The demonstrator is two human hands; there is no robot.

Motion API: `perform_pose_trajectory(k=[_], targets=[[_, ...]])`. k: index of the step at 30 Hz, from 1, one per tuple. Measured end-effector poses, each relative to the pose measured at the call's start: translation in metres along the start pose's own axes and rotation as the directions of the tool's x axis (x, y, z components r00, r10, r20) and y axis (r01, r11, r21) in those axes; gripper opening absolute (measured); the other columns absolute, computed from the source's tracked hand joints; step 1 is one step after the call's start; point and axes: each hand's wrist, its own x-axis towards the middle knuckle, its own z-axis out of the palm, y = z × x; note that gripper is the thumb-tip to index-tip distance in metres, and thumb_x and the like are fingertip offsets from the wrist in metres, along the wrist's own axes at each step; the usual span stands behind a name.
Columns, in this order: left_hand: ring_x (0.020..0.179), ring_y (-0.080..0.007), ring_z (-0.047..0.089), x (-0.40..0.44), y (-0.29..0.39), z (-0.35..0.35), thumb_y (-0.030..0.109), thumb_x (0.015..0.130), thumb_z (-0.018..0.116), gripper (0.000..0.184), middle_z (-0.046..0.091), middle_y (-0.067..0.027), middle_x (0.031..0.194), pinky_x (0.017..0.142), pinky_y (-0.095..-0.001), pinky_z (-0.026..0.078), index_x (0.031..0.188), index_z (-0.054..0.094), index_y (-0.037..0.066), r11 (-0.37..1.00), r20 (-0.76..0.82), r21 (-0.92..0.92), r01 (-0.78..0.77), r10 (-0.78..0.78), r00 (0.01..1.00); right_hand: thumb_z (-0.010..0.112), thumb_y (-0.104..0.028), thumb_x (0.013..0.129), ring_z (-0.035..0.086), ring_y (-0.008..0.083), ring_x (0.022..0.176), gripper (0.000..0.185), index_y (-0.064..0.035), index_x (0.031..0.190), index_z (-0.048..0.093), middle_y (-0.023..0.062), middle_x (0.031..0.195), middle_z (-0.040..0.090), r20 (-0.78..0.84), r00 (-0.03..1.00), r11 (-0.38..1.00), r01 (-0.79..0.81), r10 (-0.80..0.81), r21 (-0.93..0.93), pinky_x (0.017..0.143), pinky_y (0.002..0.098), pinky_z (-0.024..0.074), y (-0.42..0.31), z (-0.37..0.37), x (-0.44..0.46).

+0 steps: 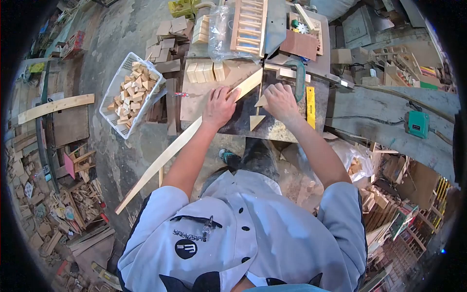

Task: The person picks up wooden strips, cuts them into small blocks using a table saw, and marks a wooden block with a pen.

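Note:
A long pale wooden strip [165,156] runs slantwise from the work table down past its front left edge. My left hand [220,106] is closed over the strip. Curled fingers of my right hand [281,103] hold a small wood piece [261,101], partly hidden by the hand. Just below lies a triangular wood offcut [256,121] on the dark tabletop. A green C-shaped clamp frame [300,80] stands beside my right hand, and a yellow ruler [310,108] lies to its right. Several cut wood blocks [206,72] stand in a row beyond my left hand.
A white plastic basket [108,95] full of wood blocks stands on the floor at left. Sawdust [282,130] covers the table's front edge. At the back lie a slatted wooden frame [250,24] and a plastic bag [221,34]. A green switch box [417,124] sits at right.

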Motion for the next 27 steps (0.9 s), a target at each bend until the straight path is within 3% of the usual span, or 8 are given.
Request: perform_pose_trajectory(k=[7, 9, 10, 12, 16, 20, 23, 27], targets=[[0.116, -0.0246, 0.061, -0.004, 0.002, -0.002, 0.021, 0.083, 0.079, 0.060, 0.063, -0.0016, 0.120, 0.099, -0.0472, 0.051, 0.141, 0.065, 0.026, 0.998, 0.038, 0.013, 0.054, -0.055, 0.998, 0.083, -0.027, 0.081, 0.071, 0.0332, 0.105, 0.046, -0.0066, 0.114, 0.058, 0.0116, 0.100, 0.073, 0.217, 0.962, 0.926, -0.229, 0.167, 0.299, 0.089, 0.0492, 0.0498, -0.008, 0.004, -0.014], [0.120, -0.0262, 0.060, -0.005, 0.000, 0.000, 0.023, 0.087, 0.079, 0.064, 0.063, -0.0029, 0.127, 0.101, -0.0481, 0.050, 0.149, 0.060, 0.027, 0.999, 0.072, 0.005, 0.052, -0.052, 0.996, 0.080, -0.023, 0.083, 0.069, 0.0323, 0.111, 0.045, -0.0089, 0.122, 0.062, 0.0105, 0.108, 0.072, 0.214, 0.962, 0.773, -0.263, 0.168, 0.578, 0.092, 0.0478, 0.0509, -0.012, -0.004, -0.022], [0.120, -0.0262, 0.060, -0.004, -0.001, 0.002, 0.023, 0.087, 0.079, 0.064, 0.063, -0.0029, 0.127, 0.101, -0.0481, 0.050, 0.149, 0.060, 0.027, 0.998, 0.075, 0.004, 0.059, -0.059, 0.995, 0.080, -0.023, 0.083, 0.069, 0.0323, 0.111, 0.045, -0.0089, 0.122, 0.062, 0.0105, 0.108, 0.072, 0.220, 0.962, 0.773, -0.263, 0.162, 0.578, 0.092, 0.0478, 0.0509, -0.014, -0.002, -0.026], [0.121, -0.0255, 0.060, -0.006, -0.001, 0.004, 0.022, 0.087, 0.078, 0.064, 0.063, -0.0027, 0.127, 0.102, -0.0480, 0.050, 0.149, 0.060, 0.027, 0.998, 0.069, 0.021, 0.058, -0.059, 0.996, 0.076, -0.019, 0.086, 0.066, 0.0307, 0.117, 0.046, -0.0148, 0.131, 0.066, 0.0084, 0.119, 0.069, 0.076, 0.982, 0.925, 0.136, -0.173, 0.354, 0.096, 0.0460, 0.0515, -0.021, 0.002, -0.035], [0.121, -0.0256, 0.060, -0.006, 0.000, 0.004, 0.023, 0.087, 0.078, 0.065, 0.062, -0.0027, 0.127, 0.103, -0.0479, 0.049, 0.149, 0.060, 0.027, 0.997, 0.078, 0.024, 0.068, -0.070, 0.995, 0.071, -0.015, 0.087, 0.065, 0.0256, 0.111, 0.042, -0.0199, 0.129, 0.068, 0.0053, 0.119, 0.063, 0.102, 0.946, 0.918, 0.268, -0.308, 0.292, 0.096, 0.0439, 0.0538, -0.038, 0.005, -0.037], [0.121, -0.0253, 0.060, -0.006, 0.000, 0.003, 0.023, 0.086, 0.078, 0.063, 0.062, -0.0029, 0.125, 0.102, -0.0470, 0.049, 0.146, 0.061, 0.027, 0.998, 0.057, 0.032, 0.059, -0.061, 0.997, 0.072, -0.015, 0.085, 0.065, 0.0252, 0.105, 0.036, -0.0171, 0.121, 0.067, 0.0060, 0.114, 0.061, 0.213, 0.925, 0.935, 0.262, -0.314, 0.240, 0.090, 0.0422, 0.0564, -0.039, 0.017, -0.033], [0.120, -0.0250, 0.060, -0.005, -0.002, 0.004, 0.023, 0.086, 0.078, 0.060, 0.063, -0.0027, 0.122, 0.100, -0.0453, 0.050, 0.143, 0.063, 0.028, 0.998, 0.029, 0.042, 0.056, -0.057, 0.998, 0.075, -0.013, 0.083, 0.065, 0.0267, 0.100, 0.032, -0.0142, 0.114, 0.064, 0.0079, 0.111, 0.059, -0.004, 0.992, 0.950, 0.119, -0.123, 0.288, 0.085, 0.0409, 0.0579, -0.047, 0.007, -0.043], [0.119, -0.0244, 0.060, -0.006, 0.001, 0.003, 0.024, 0.085, 0.078, 0.056, 0.064, -0.0018, 0.120, 0.098, -0.0442, 0.050, 0.140, 0.066, 0.028, 0.998, 0.012, 0.040, 0.058, -0.058, 0.998, 0.083, -0.011, 0.077, 0.063, 0.0309, 0.109, 0.055, -0.0108, 0.128, 0.064, 0.0102, 0.121, 0.059, 0.035, 0.999, 0.962, -0.013, 0.004, 0.273, 0.093, 0.0396, 0.0563, -0.059, 0.011, -0.067]])
